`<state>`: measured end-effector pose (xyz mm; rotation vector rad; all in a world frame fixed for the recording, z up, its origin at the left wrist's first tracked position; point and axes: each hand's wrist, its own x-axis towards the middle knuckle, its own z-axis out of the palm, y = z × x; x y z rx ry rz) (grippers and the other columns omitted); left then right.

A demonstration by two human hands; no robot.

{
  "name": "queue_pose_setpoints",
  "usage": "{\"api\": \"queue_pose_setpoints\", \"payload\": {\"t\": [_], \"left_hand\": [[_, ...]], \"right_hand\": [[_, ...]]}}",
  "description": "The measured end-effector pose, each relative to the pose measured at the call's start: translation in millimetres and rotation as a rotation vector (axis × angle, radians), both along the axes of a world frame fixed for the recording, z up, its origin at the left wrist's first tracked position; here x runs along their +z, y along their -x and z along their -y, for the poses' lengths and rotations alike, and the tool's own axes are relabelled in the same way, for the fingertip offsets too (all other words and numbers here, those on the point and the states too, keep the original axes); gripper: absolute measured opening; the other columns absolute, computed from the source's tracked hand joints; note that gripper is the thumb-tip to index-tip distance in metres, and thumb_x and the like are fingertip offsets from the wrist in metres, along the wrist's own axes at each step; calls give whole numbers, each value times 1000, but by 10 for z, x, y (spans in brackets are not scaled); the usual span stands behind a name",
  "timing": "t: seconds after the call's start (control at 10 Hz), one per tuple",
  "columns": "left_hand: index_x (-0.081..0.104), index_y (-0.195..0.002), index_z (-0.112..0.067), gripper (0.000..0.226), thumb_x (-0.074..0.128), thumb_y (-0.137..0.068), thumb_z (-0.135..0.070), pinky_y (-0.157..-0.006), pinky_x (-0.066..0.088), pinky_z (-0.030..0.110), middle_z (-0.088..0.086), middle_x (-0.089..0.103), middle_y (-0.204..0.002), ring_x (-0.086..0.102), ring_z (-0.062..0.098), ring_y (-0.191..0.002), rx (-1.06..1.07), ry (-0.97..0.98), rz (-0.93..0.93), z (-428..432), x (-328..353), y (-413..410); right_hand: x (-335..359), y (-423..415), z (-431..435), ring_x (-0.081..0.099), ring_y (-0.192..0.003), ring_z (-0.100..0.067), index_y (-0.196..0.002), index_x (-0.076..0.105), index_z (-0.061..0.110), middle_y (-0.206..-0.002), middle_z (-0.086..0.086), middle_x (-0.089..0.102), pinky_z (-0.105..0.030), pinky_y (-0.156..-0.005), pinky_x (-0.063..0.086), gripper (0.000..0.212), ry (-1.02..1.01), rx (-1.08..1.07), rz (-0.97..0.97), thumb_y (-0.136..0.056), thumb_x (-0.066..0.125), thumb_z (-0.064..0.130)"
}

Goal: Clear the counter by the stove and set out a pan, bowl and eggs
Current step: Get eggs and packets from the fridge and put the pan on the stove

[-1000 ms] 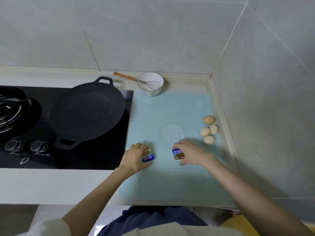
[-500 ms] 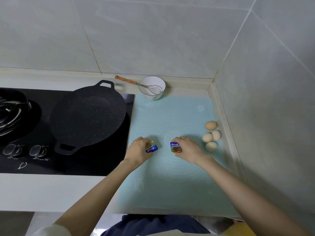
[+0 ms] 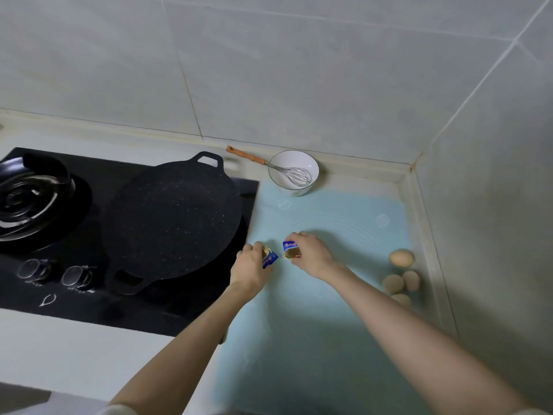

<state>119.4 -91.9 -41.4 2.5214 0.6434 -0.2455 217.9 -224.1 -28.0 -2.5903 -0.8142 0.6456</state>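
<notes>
Setup looks nearly done: pan (image 3: 173, 223) on the stove (image 3: 185, 310), bowl (image 3: 294, 172) by the back wall, eggs (image 3: 401, 258) at the mat's (image 3: 329, 339) right edge. The left hand (image 3: 251, 268) pinches the left packet (image 3: 269, 258), the right hand (image 3: 311, 254) the right packet (image 3: 291, 250) (labels unreadable); next, probably, lowering both onto the mat.

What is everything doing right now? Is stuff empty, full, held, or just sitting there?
Pan: empty, sitting on the stove.
Bowl: upright, holds only the whisk.
Whisk: leaning in the bowl, handle over the rim.
Eggs: four, whole, lying at the mat's right edge.
Left hand: pinches the left packet.
Right hand: pinches the right packet.
Mat: lying flat.
</notes>
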Motion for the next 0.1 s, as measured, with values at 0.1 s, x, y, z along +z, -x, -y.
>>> {"api": "queue_pose_setpoints", "payload": {"t": [0.1], "left_hand": [[44,-126,-13,42,55,-90,-33,-75,45,36,9,46,-121,47,27,-109,1,-20,0,-33,-1,-78]], "right_hand": [[-76,-59,-98,53,-108,-26,-120,57,20,-114,-6,56,-34,-87,45,39,-4,9,-18,-83,63,10]]}}
